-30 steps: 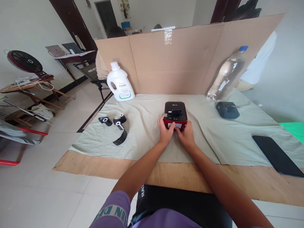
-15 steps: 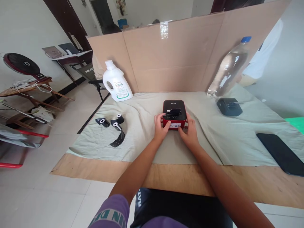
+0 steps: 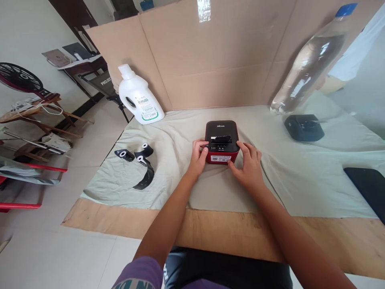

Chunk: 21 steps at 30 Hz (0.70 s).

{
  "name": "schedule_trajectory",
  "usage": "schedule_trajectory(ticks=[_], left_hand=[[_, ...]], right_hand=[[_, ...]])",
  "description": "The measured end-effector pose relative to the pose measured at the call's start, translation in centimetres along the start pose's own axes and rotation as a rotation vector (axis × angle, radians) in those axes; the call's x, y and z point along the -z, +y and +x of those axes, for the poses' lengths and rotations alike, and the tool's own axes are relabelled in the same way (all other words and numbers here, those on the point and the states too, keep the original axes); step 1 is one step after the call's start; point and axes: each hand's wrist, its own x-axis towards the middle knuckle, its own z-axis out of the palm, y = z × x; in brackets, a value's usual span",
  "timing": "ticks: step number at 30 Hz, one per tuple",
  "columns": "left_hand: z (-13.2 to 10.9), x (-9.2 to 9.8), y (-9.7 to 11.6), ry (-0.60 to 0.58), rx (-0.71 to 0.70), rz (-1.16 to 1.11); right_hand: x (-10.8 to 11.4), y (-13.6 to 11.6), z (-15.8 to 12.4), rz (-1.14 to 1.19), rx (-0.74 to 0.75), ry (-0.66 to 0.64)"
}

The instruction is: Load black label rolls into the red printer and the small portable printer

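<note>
A small black-and-red label printer (image 3: 222, 128) stands on the cloth in front of me, its white sticker facing my side. A strip of black paper (image 3: 221, 139) sticks out of the slot in its top. My left hand (image 3: 199, 154) grips the printer's left front corner, fingers at the top edge and thumb at the front. At the right front corner, my right hand (image 3: 248, 162) holds it too, with fingertips on the side edge and thumb low on the front. Left of the printer lie three black paper rolls (image 3: 144, 150), one partly unrolled into a curling strip (image 3: 144, 179).
A white jug (image 3: 140, 99) and a tall water bottle (image 3: 309, 68) lean against the cardboard screen (image 3: 222, 52). To the right are a black device (image 3: 303, 127) and a phone (image 3: 368, 188). The table's bare wooden edge (image 3: 222, 224) is nearest me.
My view has tilted down and moved closer to the table. The left thumb has shifted up off the front sticker towards the corner. Both hands stay on the printer.
</note>
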Motion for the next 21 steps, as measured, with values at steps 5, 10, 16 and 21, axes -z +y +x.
schedule_trajectory(ticks=[5,10,16,21], left_hand=[[0.2,-0.1,-0.5,0.045,-0.020,0.088],[-0.1,-0.7,-0.4,0.074,-0.015,0.058],[-0.5,-0.7,0.1,0.062,-0.038,-0.013],[-0.8,-0.4,0.6,0.031,-0.068,-0.017]], right_hand=[[0.2,-0.8,0.1,0.015,-0.047,-0.003],[0.0,-1.0,0.2,0.023,-0.072,-0.005],[0.1,-0.7,0.3,0.038,-0.063,-0.012],[0.1,-0.7,0.0,0.075,-0.065,-0.019]])
